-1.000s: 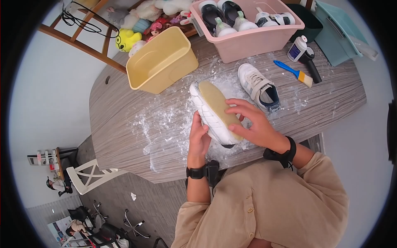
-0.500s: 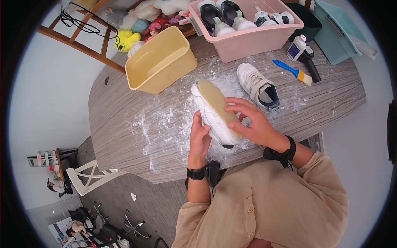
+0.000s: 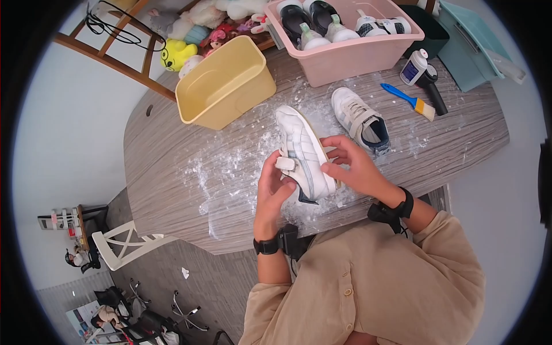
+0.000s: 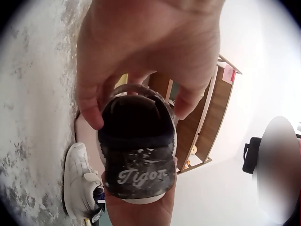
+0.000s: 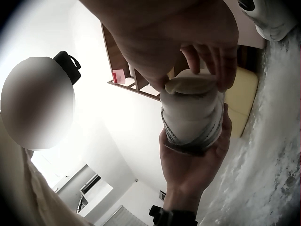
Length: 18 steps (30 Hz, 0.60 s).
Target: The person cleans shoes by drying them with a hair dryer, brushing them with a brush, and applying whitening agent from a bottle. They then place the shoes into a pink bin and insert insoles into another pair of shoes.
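Note:
Both hands hold a white strap shoe above the powdered table, toe pointing away. My left hand grips the upper, fingers by the strap and thumb near the opening. On the sole side, my right hand holds the shoe between thumb and fingers. In the left wrist view the dark heel patch shows pale lettering, and the opening lies between left thumb and fingers. The right wrist view shows the heel end from the sole side. A matching shoe stands on the table, right of the held one.
White powder and crumbs cover much of the table. A yellow bin stands at back left. Behind sits a pink bin with several shoes. At right lie a blue-handled brush, a white bottle and a black-handled tool.
The shoe has rolled in the hands, from its tan sole facing up to its white side and strap showing. The left hand has shifted onto the upper; the right stays at the sole.

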Motion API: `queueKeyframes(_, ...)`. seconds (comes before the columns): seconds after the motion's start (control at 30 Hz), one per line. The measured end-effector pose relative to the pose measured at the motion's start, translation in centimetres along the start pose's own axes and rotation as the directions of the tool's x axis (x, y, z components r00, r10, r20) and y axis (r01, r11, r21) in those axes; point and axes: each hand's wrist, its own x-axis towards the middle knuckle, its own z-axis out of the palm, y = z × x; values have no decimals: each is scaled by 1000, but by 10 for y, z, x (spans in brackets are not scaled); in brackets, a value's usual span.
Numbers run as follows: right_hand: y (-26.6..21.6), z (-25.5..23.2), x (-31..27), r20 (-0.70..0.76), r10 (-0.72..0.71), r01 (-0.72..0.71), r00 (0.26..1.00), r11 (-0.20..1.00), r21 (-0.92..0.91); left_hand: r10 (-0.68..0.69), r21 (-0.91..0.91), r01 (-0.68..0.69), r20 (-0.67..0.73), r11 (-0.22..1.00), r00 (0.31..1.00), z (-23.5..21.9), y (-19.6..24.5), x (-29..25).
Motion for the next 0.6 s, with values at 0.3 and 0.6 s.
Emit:
queueKeyframes(0.3, 11, -19, 5, -23, 138, -132, 990, 976, 174, 340, 777, -46, -220, 628, 914, -10, 3, 9)
queueKeyframes(0.6, 9, -42, 7, -56, 46, -42, 997, 996, 75, 285, 867, 106, -272, 487, 919, 16, -23, 4)
